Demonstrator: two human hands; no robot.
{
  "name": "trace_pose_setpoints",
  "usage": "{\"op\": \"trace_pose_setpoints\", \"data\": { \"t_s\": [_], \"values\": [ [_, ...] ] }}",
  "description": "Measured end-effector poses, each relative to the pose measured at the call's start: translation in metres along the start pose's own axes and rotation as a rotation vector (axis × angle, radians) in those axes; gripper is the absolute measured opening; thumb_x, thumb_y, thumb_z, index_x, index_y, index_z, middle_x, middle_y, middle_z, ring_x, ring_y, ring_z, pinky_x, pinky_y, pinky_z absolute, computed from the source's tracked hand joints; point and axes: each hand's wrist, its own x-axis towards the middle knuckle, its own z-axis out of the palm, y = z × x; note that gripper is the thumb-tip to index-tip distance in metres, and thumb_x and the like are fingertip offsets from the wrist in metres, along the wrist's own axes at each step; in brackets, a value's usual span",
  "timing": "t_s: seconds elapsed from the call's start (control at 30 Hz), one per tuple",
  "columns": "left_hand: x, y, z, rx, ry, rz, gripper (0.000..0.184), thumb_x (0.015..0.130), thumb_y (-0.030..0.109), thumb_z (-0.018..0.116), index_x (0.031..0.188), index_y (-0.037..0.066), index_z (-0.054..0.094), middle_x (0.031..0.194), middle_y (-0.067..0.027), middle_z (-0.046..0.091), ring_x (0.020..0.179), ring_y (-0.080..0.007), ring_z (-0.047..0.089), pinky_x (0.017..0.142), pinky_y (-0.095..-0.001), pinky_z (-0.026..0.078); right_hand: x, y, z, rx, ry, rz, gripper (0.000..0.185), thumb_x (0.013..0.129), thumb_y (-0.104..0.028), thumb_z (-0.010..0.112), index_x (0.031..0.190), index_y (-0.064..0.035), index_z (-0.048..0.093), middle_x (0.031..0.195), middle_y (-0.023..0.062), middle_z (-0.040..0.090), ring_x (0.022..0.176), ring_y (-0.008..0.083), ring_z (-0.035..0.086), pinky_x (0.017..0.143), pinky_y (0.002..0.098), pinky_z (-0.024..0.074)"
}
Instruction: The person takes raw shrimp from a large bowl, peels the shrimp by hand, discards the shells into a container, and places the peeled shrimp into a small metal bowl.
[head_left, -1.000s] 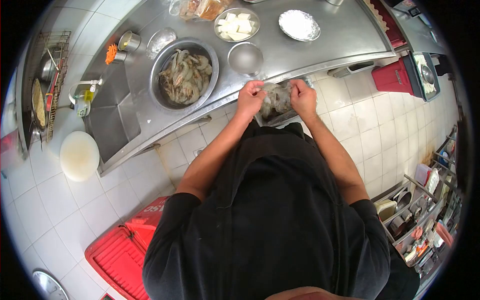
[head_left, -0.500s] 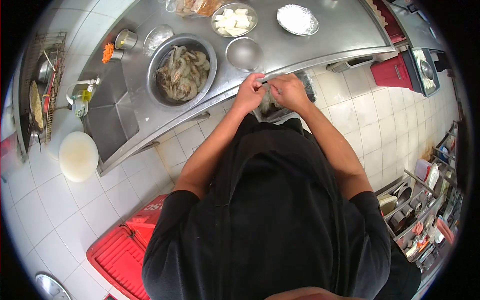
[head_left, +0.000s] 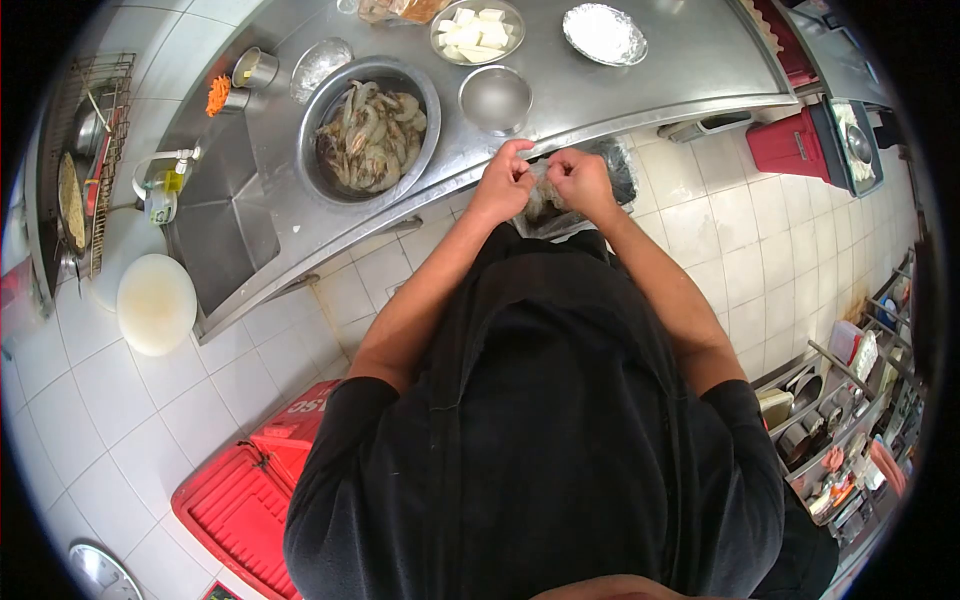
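Below both hands, the lined bin contains pale scraps. The left hand is half curled, index finger raised, and the right hand, just beside it, is nearly closed; whether either grips anything cannot be determined. The shrimp lie in the large bowl on the counter, left of the left hand.

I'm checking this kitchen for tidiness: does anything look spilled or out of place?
Only a small pale scrap on the steel counter, beside the sink. It looks stray because it lies by itself; what it is, I can't tell.
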Motion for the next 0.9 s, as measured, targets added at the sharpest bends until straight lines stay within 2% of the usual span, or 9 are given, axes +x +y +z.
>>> {"op": "trace_pose_setpoints", "data": {
  "t_s": [0.1, 0.23, 0.37, 0.4, 0.5, 0.7, 0.73, 0.83, 0.9],
  "values": [
    [-0.002, 0.005, 0.004, 0.004, -0.033, 0.0, 0.045, 0.088, -0.005, 0.06, 0.13, 0.003, 0.049, 0.076, 0.0014, 0.056, 0.069, -0.0057, 0.05, 0.063, -0.0231, 0.041, 0.001, 0.016, -0.002, 0.18, 0.099, 0.259, 0.016, 0.081, -0.015, 0.065, 0.085, -0.0014, 0.073, 0.072, 0.0134, 0.071, 0.063, 0.0199, 0.068, 0.063, 0.0329, 0.0539],
    [-0.005, 0.004, 0.006, 0.035, -0.036, 0.009, 0.045, 0.088, -0.004, 0.06, 0.13, 0.002, 0.049, 0.076, 0.0017, 0.056, 0.069, -0.006, 0.051, 0.064, -0.0236, 0.042, 0.005, 0.036, -0.016, 0.161, 0.278, 0.293, 0.017, 0.087, -0.013, 0.063, 0.093, 0.0002, 0.072, 0.071, 0.0029, 0.067, 0.066, 0.0094, 0.061, 0.061, 0.0272, 0.0499],
    [0.0, -0.003, -0.006, 0.016, 0.045, -0.005, 0.043, 0.089, -0.003, 0.061, 0.13, 0.002, 0.05, 0.076, 0.0021, 0.057, 0.069, -0.0057, 0.051, 0.065, -0.0236, 0.043, 0.007, 0.064, -0.035, 0.052, 0.213, 0.096, 0.018, 0.088, -0.014, 0.062, 0.096, -0.0032, 0.073, 0.077, 0.0145, 0.071, 0.069, 0.0236, 0.07, 0.067, 0.035, 0.0539],
    [0.001, -0.002, -0.009, 0.0, 0.073, 0.008, 0.043, 0.089, -0.002, 0.062, 0.13, 0.002, 0.051, 0.076, 0.0021, 0.057, 0.069, -0.0055, 0.051, 0.064, -0.0234, 0.043, 0.003, 0.062, -0.04, -0.064, 0.127, -0.02, 0.018, 0.088, -0.012, 0.062, 0.101, -0.0056, 0.073, 0.089, 0.0177, 0.072, 0.081, 0.0324, 0.071, 0.074, 0.0395, 0.0556],
    [0.012, 0.005, -0.022, 0.038, 0.151, 0.071, 0.04, 0.09, -0.001, 0.063, 0.128, 0.001, 0.052, 0.078, 0.0013, 0.059, 0.068, -0.006, 0.053, 0.064, -0.0235, 0.044, -0.003, 0.063, -0.037, -0.267, 0.031, -0.157, 0.021, 0.088, -0.012, 0.063, 0.105, -0.0069, 0.074, 0.099, 0.0185, 0.072, 0.092, 0.0369, 0.069, 0.081, 0.043, 0.0557],
    [0.04, 0.045, -0.048, 0.38, 0.361, 0.292, 0.044, 0.088, 0.003, 0.063, 0.131, 0.003, 0.055, 0.082, -0.0078, 0.065, 0.068, -0.0162, 0.062, 0.069, -0.0304, 0.051, -0.015, 0.055, -0.026, -0.193, 0.034, -0.079, 0.03, 0.086, -0.011, 0.066, 0.115, -0.0064, 0.071, 0.111, 0.0177, 0.071, 0.102, 0.0371, 0.067, 0.088, 0.0415, 0.0547],
    [0.044, 0.05, -0.051, 0.419, 0.338, 0.288, 0.049, 0.088, 0.005, 0.062, 0.135, 0.006, 0.054, 0.095, -0.0145, 0.071, 0.079, -0.0248, 0.069, 0.076, -0.0349, 0.054, -0.016, 0.057, -0.026, -0.188, 0.028, -0.073, 0.031, 0.085, -0.011, 0.066, 0.115, -0.0061, 0.071, 0.112, 0.0178, 0.071, 0.103, 0.0374, 0.067, 0.089, 0.0413, 0.0546],
    [0.054, 0.045, -0.061, 0.678, 0.381, 0.415, 0.048, 0.085, 0.003, 0.063, 0.133, 0.006, 0.055, 0.099, -0.0213, 0.07, 0.088, -0.0364, 0.069, 0.082, -0.0456, 0.054, -0.018, 0.065, -0.026, -0.22, 0.045, -0.127, 0.031, 0.085, -0.011, 0.067, 0.115, -0.0057, 0.071, 0.113, 0.018, 0.07, 0.101, 0.0361, 0.068, 0.088, 0.0412, 0.0549],
    [0.046, 0.044, -0.068, 0.675, 0.411, 0.362, 0.047, 0.086, 0.004, 0.064, 0.133, 0.007, 0.058, 0.108, -0.0186, 0.071, 0.092, -0.0295, 0.07, 0.082, -0.0391, 0.055, -0.021, 0.073, -0.028, -0.191, 0.065, -0.073, 0.03, 0.085, -0.011, 0.068, 0.115, -0.0049, 0.071, 0.11, 0.0184, 0.071, 0.098, 0.0351, 0.069, 0.086, 0.0404, 0.0555]
  ]
}}
